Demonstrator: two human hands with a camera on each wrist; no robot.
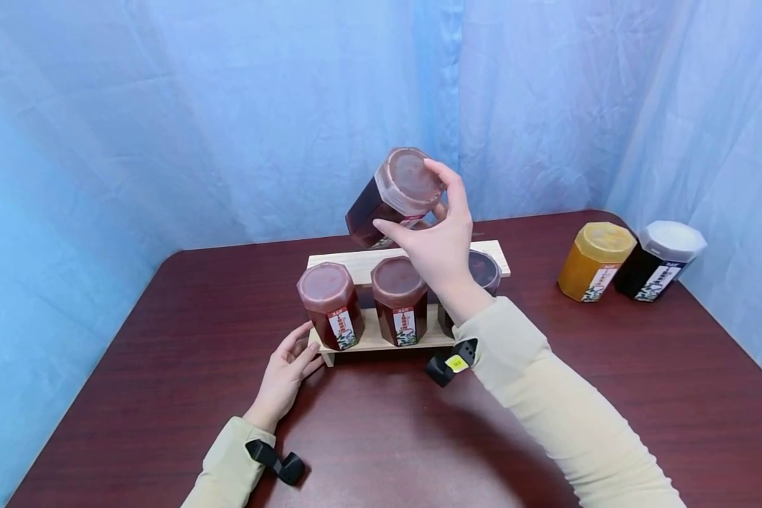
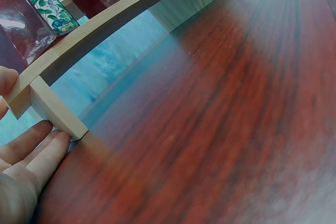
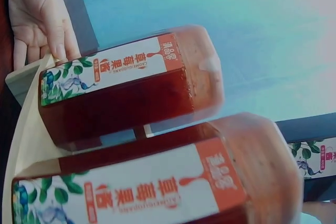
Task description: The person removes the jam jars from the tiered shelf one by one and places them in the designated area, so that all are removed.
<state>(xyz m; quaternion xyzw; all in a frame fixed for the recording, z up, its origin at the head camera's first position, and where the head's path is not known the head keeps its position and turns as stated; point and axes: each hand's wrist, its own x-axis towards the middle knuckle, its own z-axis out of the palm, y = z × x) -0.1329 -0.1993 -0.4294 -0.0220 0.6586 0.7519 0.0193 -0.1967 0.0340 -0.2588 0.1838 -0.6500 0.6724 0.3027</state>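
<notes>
A two-tier wooden rack stands on the table. On its lower front tier are two red jam jars with pinkish lids, a left one and a middle one. Behind my right wrist, a darker jar is partly hidden. My right hand grips a dark jam jar, tilted and raised over the upper tier, thumb and fingers around its lid end. My left hand holds the rack's left end. In the left wrist view, fingers lie against the rack's leg.
At the table's right side stand a yellow jar and a black jar with a white lid, close together. Blue curtains hang behind and beside the dark red table.
</notes>
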